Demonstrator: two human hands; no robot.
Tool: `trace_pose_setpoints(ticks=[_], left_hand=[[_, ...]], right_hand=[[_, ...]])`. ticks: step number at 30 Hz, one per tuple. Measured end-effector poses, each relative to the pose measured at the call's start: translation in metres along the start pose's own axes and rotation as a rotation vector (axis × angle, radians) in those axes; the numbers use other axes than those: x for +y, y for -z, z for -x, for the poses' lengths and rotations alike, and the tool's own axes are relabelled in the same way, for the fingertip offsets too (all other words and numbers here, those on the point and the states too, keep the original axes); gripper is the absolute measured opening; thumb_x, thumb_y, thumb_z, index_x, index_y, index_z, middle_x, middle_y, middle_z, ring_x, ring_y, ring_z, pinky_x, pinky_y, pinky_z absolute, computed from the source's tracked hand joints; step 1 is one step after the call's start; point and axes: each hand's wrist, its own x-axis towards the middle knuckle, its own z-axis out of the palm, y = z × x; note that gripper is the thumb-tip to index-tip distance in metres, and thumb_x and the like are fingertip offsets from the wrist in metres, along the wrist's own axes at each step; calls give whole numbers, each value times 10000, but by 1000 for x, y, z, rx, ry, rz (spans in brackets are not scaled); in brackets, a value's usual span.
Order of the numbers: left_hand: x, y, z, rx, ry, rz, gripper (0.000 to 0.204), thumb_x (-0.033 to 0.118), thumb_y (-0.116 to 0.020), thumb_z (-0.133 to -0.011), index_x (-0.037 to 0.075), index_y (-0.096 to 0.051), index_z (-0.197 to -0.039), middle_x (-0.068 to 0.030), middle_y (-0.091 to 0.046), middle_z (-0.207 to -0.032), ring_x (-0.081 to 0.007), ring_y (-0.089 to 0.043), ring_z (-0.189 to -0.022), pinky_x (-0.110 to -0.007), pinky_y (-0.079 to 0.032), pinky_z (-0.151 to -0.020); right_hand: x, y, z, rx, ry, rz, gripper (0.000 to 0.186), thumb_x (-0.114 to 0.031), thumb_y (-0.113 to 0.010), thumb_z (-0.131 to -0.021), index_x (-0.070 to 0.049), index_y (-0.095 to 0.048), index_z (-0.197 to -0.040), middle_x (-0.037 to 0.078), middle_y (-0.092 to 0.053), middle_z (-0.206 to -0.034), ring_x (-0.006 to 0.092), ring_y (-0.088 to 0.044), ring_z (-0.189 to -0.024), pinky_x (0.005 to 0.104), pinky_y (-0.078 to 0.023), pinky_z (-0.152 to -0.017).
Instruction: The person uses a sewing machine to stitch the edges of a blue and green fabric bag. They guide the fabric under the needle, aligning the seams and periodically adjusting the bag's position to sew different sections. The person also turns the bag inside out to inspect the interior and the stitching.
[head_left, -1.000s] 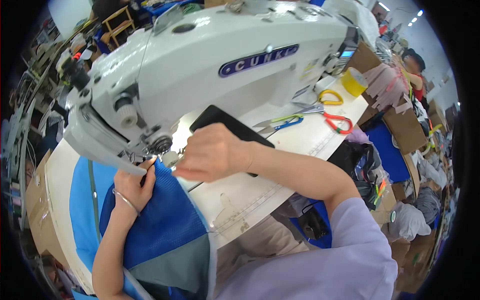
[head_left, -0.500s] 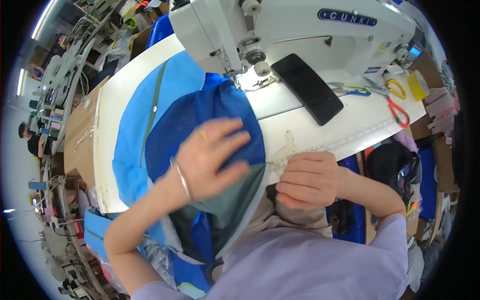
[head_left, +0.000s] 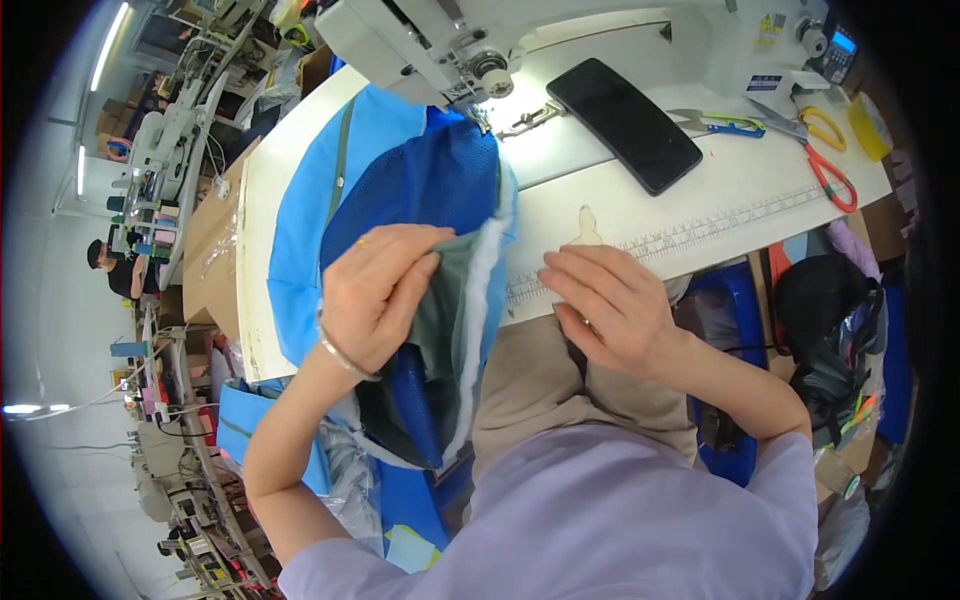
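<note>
The left grip pinches the grey part of the cloth, whose pale-trimmed edge stands just to its right while the blue mesh runs ahead of it to the foot of the machine. The right grip, thumb spread from its fingers, hovers by the near edge of the surface, with open room leftward to the cloth and ahead to the phone; scissors lie farther off, ahead and to its right.
</note>
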Motion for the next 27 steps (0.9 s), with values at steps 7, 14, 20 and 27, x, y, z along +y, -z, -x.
trace_pose_setpoints(ticks=[7, 14, 20, 27], left_hand=[[7, 13, 0, 16, 175, 41, 183, 35, -631, -986, -20, -729, -1130, -152, -725, -958, -278, -695, -868, -345, -532, -805], [-11, 7, 0, 172, 383, 226, 263, 170, -571, -1084, -53, -706, -1124, -68, -652, -864, -123, -567, -774, -262, -446, -712], [-14, 8, -9, 148, 213, 135, 223, 135, -580, -1046, -49, -706, -1047, -92, -636, -800, -178, -588, -703, -301, -451, -651], [-25, -9, -9, -39, -228, -26, 117, -3, -666, -846, 3, -723, -948, -141, -712, -879, -305, -663, -705, -383, -515, -621]], right_hand=[[-10, -12, -18, -44, -95, -36, 463, -79, -727, -804, -24, -665, -1259, 151, -628, -1299, 323, -614, -1202, 438, -537, -975], [-10, -36, -41, 132, -25, 39, 436, -145, -677, -782, -58, -696, -1209, 143, -617, -1282, 323, -608, -1166, 435, -531, -968], [-15, -35, -50, 106, 22, -92, 326, -117, -701, -739, -61, -747, -1057, 116, -658, -1214, 286, -626, -1125, 410, -556, -889], [-42, -11, 11, -88, 70, -129, 226, -118, -671, -760, 48, -705, -909, 160, -669, -1119, 307, -615, -1123, 412, -544, -935]])
